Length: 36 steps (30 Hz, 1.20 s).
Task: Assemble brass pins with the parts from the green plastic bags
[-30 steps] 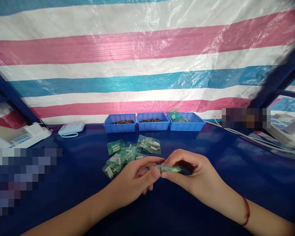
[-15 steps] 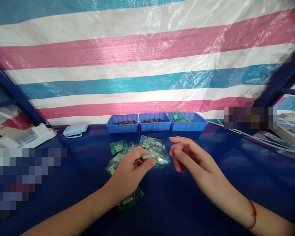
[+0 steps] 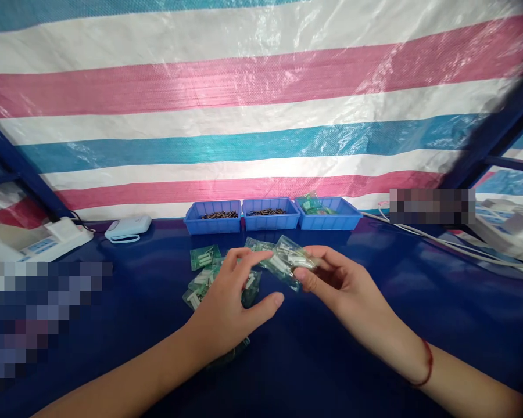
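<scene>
My right hand pinches a small clear plastic bag with a green tint and pale, stick-like pieces inside. Just to its left, my left hand is open, thumb and fingers apart, with nothing between them. Below and behind the left hand lies a loose pile of similar bags on the dark blue table; the hand covers part of it. Another bag lies at the pile's far left. One more, nearer me, is mostly hidden under my left wrist.
Three blue bins stand in a row at the back: the left bin and middle bin hold small brownish metal parts, the right bin green bags. A light-blue device and power strip sit left; white cables run right.
The bag has passed from my left hand to my right, which has closed on its edge. My left fingers have opened. The view has shifted slightly.
</scene>
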Motion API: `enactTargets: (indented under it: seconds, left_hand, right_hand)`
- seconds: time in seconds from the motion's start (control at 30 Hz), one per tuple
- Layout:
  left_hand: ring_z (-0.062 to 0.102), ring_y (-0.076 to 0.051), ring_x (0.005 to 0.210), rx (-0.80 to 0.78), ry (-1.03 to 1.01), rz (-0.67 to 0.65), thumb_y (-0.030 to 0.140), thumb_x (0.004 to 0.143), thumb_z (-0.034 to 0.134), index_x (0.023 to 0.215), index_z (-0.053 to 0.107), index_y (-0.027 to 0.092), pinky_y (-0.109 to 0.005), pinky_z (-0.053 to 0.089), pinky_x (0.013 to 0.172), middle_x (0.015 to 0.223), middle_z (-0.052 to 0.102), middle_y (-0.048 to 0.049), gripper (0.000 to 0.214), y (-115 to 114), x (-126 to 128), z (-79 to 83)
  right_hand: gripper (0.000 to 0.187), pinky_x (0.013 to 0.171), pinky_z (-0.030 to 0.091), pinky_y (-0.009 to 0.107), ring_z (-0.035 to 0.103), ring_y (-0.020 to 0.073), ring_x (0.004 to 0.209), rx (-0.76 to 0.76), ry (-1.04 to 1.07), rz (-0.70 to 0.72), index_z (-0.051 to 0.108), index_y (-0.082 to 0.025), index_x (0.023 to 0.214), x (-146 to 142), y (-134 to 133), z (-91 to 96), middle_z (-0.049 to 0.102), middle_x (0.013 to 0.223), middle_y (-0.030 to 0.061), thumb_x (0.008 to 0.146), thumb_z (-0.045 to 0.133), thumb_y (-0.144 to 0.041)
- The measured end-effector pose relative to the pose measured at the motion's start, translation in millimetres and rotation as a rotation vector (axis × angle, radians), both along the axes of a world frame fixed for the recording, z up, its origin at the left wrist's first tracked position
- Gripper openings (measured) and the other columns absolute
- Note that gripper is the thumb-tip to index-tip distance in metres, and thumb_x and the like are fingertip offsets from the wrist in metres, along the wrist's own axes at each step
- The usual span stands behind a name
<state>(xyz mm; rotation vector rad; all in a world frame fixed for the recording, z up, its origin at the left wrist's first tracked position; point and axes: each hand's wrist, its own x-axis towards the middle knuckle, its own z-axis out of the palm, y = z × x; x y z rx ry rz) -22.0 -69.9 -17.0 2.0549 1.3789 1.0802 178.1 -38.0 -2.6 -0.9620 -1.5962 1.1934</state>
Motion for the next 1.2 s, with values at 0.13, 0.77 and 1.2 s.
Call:
enactTargets:
  seconds: [0.13,0.77,1.2]
  left_hand:
    - [0.041,-0.011,0.055,-0.406,-0.384,-0.054,0.053,0.096,0.033,0.114,0.057,0.020,-0.024,0.037,0.053,0.074,0.055,-0.0004,0.044,3.9,1.2,0.2]
    - [0.056,-0.010,0.067,-0.451,-0.649,0.079,0.044,0.089,0.056,0.128,0.047,0.023,-0.025,0.046,0.060,0.110,0.061,-0.0070,0.045,1.1,10.3,14.2]
    - [0.044,-0.007,0.057,-0.557,-0.720,0.099,0.027,0.084,0.057,0.103,0.061,0.017,-0.022,0.034,0.054,0.084,0.059,-0.0011,0.022,8.0,7.6,12.4]
  right_hand:
    - [0.016,0.078,0.051,0.029,0.062,0.0157,0.086,0.609,-0.171,-0.031,0.064,-0.021,0.092,2.3,-4.7,-1.0,0.067,0.090,0.0019,0.082,0.063,-0.009]
    - [0.009,0.061,0.051,0.028,0.062,0.0151,0.069,0.491,-0.126,-0.159,0.063,-0.023,0.092,8.6,9.1,6.9,0.063,0.080,0.0019,0.085,0.061,-0.019]
    - [0.049,0.085,0.052,0.042,0.059,0.0258,0.106,0.445,-0.521,-0.172,0.048,-0.018,0.133,26.7,76.8,-29.3,0.050,0.132,0.0159,0.088,0.052,-0.037]
